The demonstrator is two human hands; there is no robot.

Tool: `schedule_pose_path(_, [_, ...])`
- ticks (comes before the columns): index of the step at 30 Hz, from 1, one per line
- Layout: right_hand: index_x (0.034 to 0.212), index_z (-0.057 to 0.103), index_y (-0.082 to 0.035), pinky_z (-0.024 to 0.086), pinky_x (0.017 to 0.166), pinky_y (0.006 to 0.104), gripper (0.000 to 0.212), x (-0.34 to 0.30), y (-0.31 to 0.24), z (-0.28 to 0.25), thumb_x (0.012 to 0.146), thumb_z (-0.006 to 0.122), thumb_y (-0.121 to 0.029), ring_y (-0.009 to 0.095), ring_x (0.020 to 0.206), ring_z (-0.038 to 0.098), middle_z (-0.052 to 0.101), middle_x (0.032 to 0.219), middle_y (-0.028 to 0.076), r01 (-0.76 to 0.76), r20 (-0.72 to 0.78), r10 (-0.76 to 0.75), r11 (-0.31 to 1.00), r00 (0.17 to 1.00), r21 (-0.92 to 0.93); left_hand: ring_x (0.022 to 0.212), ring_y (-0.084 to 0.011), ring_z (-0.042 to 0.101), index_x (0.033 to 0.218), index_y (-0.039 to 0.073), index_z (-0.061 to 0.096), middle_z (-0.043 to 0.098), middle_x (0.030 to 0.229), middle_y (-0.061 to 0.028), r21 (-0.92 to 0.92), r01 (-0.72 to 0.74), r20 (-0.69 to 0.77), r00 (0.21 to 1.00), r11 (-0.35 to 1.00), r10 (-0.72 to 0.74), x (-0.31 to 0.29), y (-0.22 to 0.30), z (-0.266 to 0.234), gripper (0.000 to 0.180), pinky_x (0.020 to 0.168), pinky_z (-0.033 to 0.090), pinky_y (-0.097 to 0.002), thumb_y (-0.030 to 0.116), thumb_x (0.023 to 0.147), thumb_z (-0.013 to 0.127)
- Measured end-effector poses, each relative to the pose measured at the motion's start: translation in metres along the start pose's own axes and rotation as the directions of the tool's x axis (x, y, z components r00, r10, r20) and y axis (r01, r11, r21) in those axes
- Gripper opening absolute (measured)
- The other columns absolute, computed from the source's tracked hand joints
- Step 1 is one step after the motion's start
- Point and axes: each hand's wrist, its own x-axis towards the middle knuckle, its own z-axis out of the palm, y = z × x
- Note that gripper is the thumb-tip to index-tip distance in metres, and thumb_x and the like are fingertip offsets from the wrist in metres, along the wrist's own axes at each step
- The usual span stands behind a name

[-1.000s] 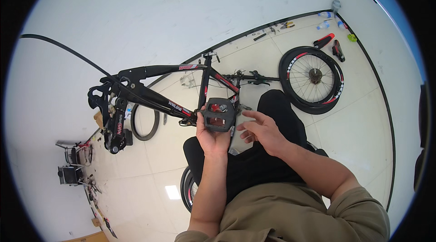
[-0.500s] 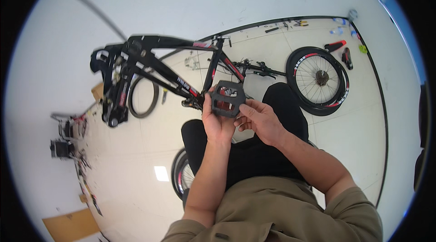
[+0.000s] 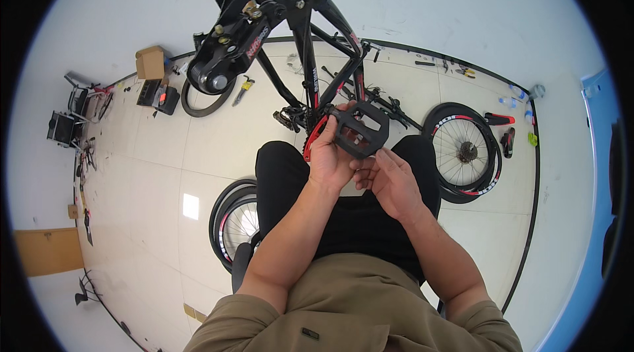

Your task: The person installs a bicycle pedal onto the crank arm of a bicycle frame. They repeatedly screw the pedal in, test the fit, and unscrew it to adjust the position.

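A black platform bicycle pedal (image 3: pixel 362 126) with large openings is held up in front of my lap. My left hand (image 3: pixel 328 162) grips its left side, fingers and thumb closed on the edge. At the pedal's lower right corner, my right hand (image 3: pixel 393 183) has its thumb and curled fingers closed against the edge. Just beyond the left hand is the raised black bicycle frame (image 3: pixel 305 55), with red and white markings. Its red chainring (image 3: pixel 319 137) shows partly behind my left hand, and a black crank-side part (image 3: pixel 289 117) sits left of it.
A wheel with a cassette (image 3: pixel 467 150) lies on the right, and another wheel (image 3: pixel 232 226) beside my left knee. A loose tyre (image 3: pixel 206 98), an open cardboard box (image 3: pixel 150 63), tools (image 3: pixel 436 64) and bottles (image 3: pixel 518 92) lie along the walls. The handlebar (image 3: pixel 389 104) lies beyond the pedal.
My view has shifted, so the frame stands higher and more upright in it. The pedal has turned slightly, and my right thumb has slid from its face to its lower corner.
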Motion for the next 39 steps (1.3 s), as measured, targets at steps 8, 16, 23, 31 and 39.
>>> schedule_pose_path(8, [0.129,0.057,-0.007,0.054,0.078,0.0374,0.035,0.003,0.003,-0.005,0.108,0.049,-0.033,0.022,0.089,0.067,0.071,0.108,0.014,-0.054,0.035,0.052,0.995,0.998,0.087,0.127,-0.0231,0.049,0.135,0.016,0.055,0.05,0.144,-0.0007,-0.029,-0.014,0.072,0.997,0.999,0.016,0.005,-0.005,-0.014,0.037,0.099,0.048,-0.0454,0.037,0.105,0.053])
schedule_pose_path(16, [0.126,0.057,-0.009,0.053,0.079,0.0373,0.035,0.003,0.007,-0.005,0.108,0.048,-0.037,0.022,0.09,0.067,0.071,0.109,0.015,-0.111,0.034,0.107,0.98,0.994,0.165,0.13,-0.0255,0.048,0.135,0.017,0.056,0.052,0.144,-0.0012,-0.046,0.005,0.112,0.994,0.999,0.0,0.008,-0.003,-0.022,0.037,0.101,0.046,-0.0463,0.038,0.104,0.053])
schedule_pose_path(23, [0.126,0.057,-0.009,0.054,0.077,0.0368,0.031,0.001,0.005,-0.004,0.107,0.051,-0.033,0.021,0.089,0.067,0.071,0.108,0.014,-0.091,0.039,0.087,0.989,0.995,0.115,0.112,-0.0286,0.062,0.127,0.014,0.059,0.058,0.136,-0.0013,-0.206,0.017,0.085,0.996,0.978,0.001,0.01,-0.006,-0.022,0.029,0.1,0.051,-0.0486,0.031,0.104,0.055])
schedule_pose_path(31, [0.125,0.058,-0.007,0.054,0.077,0.0367,0.03,0.001,0.003,-0.001,0.106,0.053,-0.029,0.021,0.088,0.067,0.072,0.106,0.013,-0.071,0.026,0.069,0.993,0.997,0.092,0.107,-0.0288,0.063,0.123,0.012,0.061,0.06,0.129,-0.0033,-0.314,0.059,0.158,0.987,0.948,-0.009,0.014,-0.008,-0.031,0.026,0.098,0.052,-0.0486,0.027,0.102,0.058])
schedule_pose_path(39, [0.122,0.06,-0.004,0.054,0.078,0.0359,0.03,0.0,0.0,-0.001,0.107,0.052,-0.028,0.021,0.087,0.068,0.072,0.105,0.013,-0.057,0.031,0.055,0.995,0.998,0.081,0.104,-0.0289,0.064,0.122,0.01,0.062,0.062,0.126,-0.0043,-0.269,0.009,0.045,0.999,0.963,0.003,0.009,-0.008,-0.018,0.027,0.094,0.053,-0.0483,0.027,0.101,0.06])
